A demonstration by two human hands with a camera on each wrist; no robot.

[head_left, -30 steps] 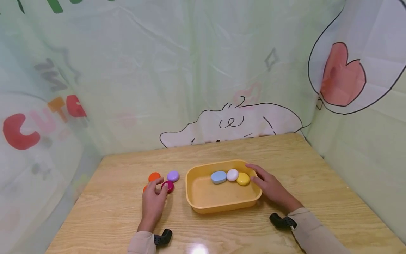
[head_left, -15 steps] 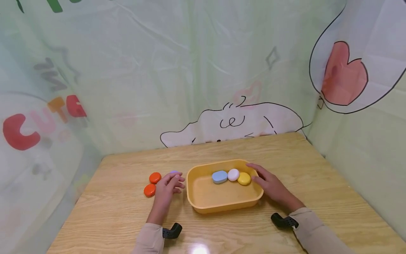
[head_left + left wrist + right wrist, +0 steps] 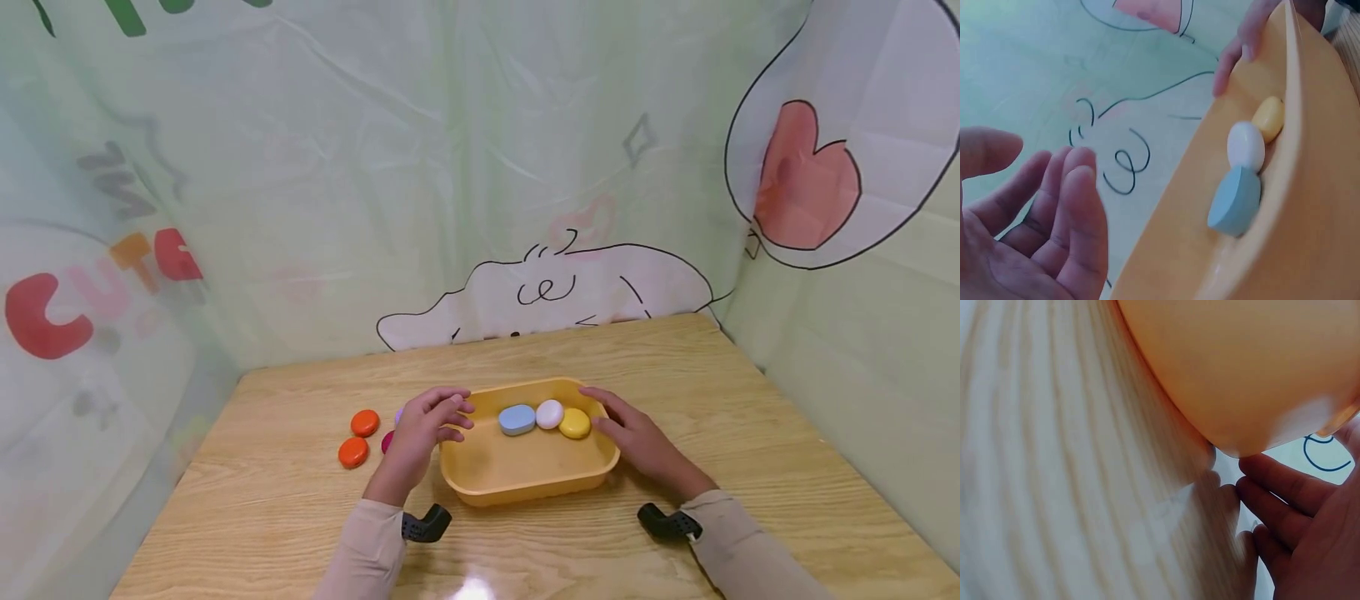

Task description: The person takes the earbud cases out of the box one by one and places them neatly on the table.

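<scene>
A yellow-orange plastic tray [image 3: 517,487] sits on the wooden table. In it lie a light blue oblong piece [image 3: 517,420], a pale pink round piece [image 3: 550,414] and a yellow round piece [image 3: 575,423], side by side. My left hand [image 3: 423,433] is over the tray's left rim; the left wrist view shows its fingers [image 3: 1082,206] loosely bent with nothing between them. At the right end, my right hand [image 3: 645,442] holds the tray, its fingers [image 3: 1285,487] at the outer wall. Left of the tray, my left hand partly hides a purple piece [image 3: 399,414] and a magenta piece [image 3: 387,442].
Two orange-red round pieces, a far one [image 3: 365,423] and a near one [image 3: 353,452], lie farther left on the table [image 3: 247,500]. A printed curtain [image 3: 337,208] hangs behind the table and along its sides.
My left hand has moved right, from the loose pieces beside the magenta one to the tray's left rim. My right hand and the tray have stayed in place.
</scene>
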